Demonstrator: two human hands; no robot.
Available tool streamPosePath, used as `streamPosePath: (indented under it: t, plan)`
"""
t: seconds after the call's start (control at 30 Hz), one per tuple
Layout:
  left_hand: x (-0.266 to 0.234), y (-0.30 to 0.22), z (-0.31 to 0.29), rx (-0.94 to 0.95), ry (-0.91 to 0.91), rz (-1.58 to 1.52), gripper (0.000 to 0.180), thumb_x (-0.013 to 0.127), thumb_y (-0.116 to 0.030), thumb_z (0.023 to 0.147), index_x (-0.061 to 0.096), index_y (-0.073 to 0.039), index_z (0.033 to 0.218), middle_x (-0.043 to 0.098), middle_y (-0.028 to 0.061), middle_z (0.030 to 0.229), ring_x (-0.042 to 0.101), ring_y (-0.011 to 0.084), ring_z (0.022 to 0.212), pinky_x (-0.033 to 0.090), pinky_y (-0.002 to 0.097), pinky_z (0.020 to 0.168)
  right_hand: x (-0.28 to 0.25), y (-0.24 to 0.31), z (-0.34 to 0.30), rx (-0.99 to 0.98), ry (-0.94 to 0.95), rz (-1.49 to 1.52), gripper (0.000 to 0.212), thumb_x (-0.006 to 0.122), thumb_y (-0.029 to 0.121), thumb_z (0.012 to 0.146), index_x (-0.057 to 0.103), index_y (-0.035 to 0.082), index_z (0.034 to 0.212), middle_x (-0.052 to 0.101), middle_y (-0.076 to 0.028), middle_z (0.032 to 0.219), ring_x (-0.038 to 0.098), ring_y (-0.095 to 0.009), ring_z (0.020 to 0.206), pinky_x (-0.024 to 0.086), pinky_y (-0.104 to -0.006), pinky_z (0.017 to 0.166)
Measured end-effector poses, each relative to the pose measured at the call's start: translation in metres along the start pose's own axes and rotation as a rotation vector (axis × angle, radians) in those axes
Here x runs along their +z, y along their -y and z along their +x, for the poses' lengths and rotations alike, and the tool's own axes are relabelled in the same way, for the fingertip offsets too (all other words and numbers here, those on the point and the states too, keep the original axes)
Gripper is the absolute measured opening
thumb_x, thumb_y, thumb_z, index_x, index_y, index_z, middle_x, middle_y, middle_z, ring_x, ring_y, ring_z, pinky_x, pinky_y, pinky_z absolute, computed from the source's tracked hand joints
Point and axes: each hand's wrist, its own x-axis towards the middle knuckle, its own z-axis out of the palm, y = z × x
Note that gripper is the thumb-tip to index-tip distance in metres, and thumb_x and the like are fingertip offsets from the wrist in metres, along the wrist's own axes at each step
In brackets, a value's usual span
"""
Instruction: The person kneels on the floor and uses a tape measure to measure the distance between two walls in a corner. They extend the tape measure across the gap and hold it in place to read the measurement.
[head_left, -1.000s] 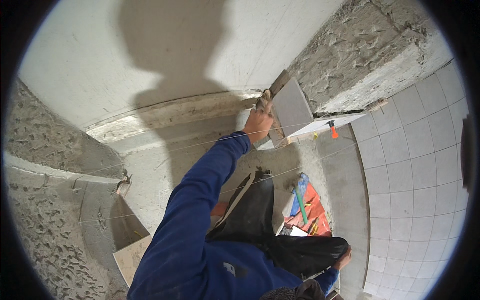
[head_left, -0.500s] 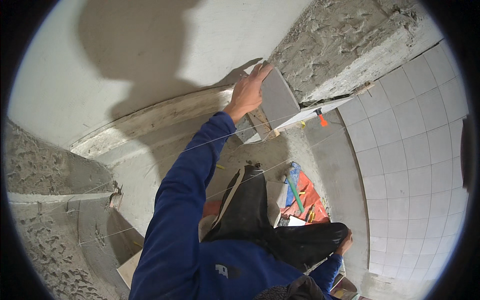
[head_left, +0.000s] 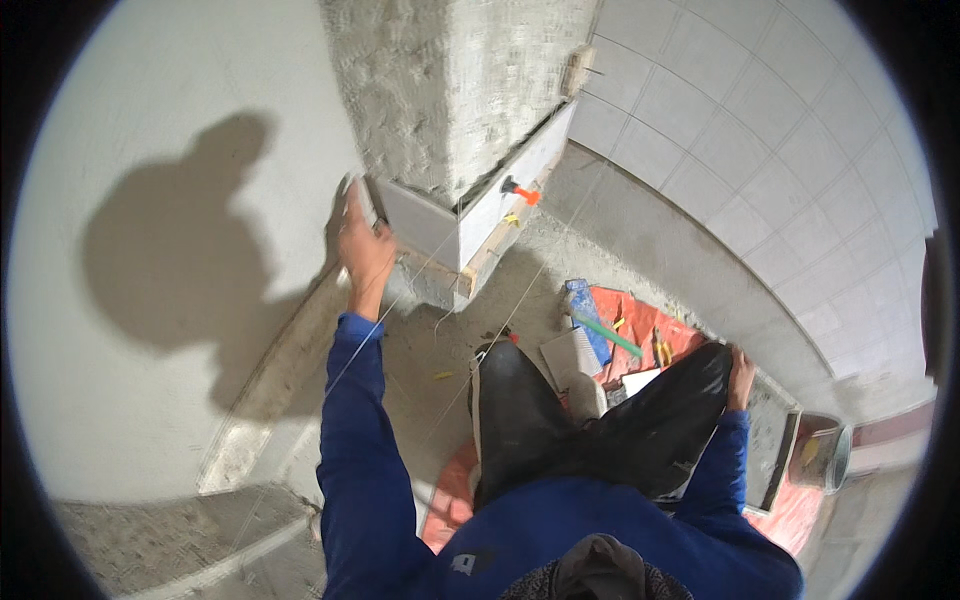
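Grey tile (head_left: 420, 222), set against the left face of the rough pier (head_left: 400, 110), lies just to the right of my left hand (head_left: 368, 250) in the head view. My left arm reaches far out ahead of me, and the hand is at the tile's far left end, beside the pale wall (head_left: 190, 400). The fingers point away from me and the thumb sits on the right. A narrow pale strip (head_left: 364, 203) shows between them, but it is blurred, and I cannot tell whether I am gripping it or only pressing against it.

The tile's long axis seems to slant from far left to near right, running from my fingers to the pier's corner. There it meets a second, paler tile (head_left: 490, 218), which turns off to the far right and carries an orange-and-black clip (head_left: 522, 191). A wooden batten (head_left: 490, 258) runs below that one.

My left hand is by far the nearer. My right hand (head_left: 740, 378) rests at my right knee, well apart from the tile; its fingers are partly hidden, so I cannot tell how far they curl. Between that knee and the pier, a red sheet (head_left: 685, 340) bears a green handle (head_left: 608, 335) and pliers (head_left: 662, 348).
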Motion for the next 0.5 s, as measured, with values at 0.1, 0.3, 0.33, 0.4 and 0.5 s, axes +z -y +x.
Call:
streamPosePath:
  t: [0.1, 0.3, 0.33, 0.4, 0.5]
  plan:
    - [0.015, -0.009, -0.02, -0.021, -0.075, -0.203, 0.068, 0.063, 0.007, 0.075, 0.043, -0.007, 0.138, 0.06, 0.0164, 0.116, 0.065, 0.0245, 0.093, 0.051, 0.0314, 0.081, -0.01, 0.007, 0.015, 0.035, -0.019, 0.039, 0.039, 0.053, 0.03, 0.093, 0.067, -0.005, 0.104, 0.07, -0.016, 0.092, 0.063, -0.018, 0.088, 0.046, -0.0321, 0.083]
    - [0.007, -0.03, -0.111, -0.058, 0.129, -0.462, 0.052, 0.063, 0.012, 0.071, 0.059, -0.003, 0.121, 0.063, 0.004, 0.089, 0.058, 0.0127, 0.077, 0.048, 0.0269, 0.068, -0.035, 0.003, 0.038, 0.073, 0.008, 0.166, 0.042, 0.053, 0.033, 0.094, 0.067, -0.005, 0.106, 0.07, -0.015, 0.099, 0.063, -0.02, 0.094, 0.046, -0.0306, 0.086]
    - [-0.002, -0.036, -0.128, -0.132, 0.205, -0.249, 0.05, 0.063, 0.012, 0.07, 0.062, -0.004, 0.117, 0.062, 0.0039, 0.086, 0.058, 0.0128, 0.075, 0.048, 0.0271, 0.067, -0.038, -0.002, 0.04, 0.023, 0.015, 0.199, 0.042, 0.053, 0.034, 0.094, 0.067, -0.004, 0.107, 0.07, -0.015, 0.1, 0.063, -0.021, 0.095, 0.046, -0.0305, 0.086]
    - [-0.021, -0.054, -0.161, -0.092, 0.297, -0.019, 0.045, 0.063, 0.01, 0.067, 0.066, -0.005, 0.11, 0.061, 0.0043, 0.081, 0.058, 0.0137, 0.071, 0.048, 0.0278, 0.066, -0.044, -0.011, 0.042, 0.086, 0.01, 0.192, 0.042, 0.053, 0.034, 0.094, 0.067, -0.003, 0.108, 0.07, -0.015, 0.101, 0.062, -0.02, 0.096, 0.046, -0.0301, 0.087]
    - [-0.044, -0.082, -0.196, -0.133, 0.334, 0.148, 0.042, 0.065, 0.008, 0.066, 0.068, -0.006, 0.106, 0.062, 0.0068, 0.081, 0.059, 0.0166, 0.069, 0.048, 0.0292, 0.066, -0.057, -0.022, 0.039, 0.12, -0.011, 0.206, 0.04, 0.055, 0.033, 0.094, 0.066, -0.003, 0.109, 0.069, -0.013, 0.102, 0.062, -0.019, 0.097, 0.046, -0.03, 0.088]
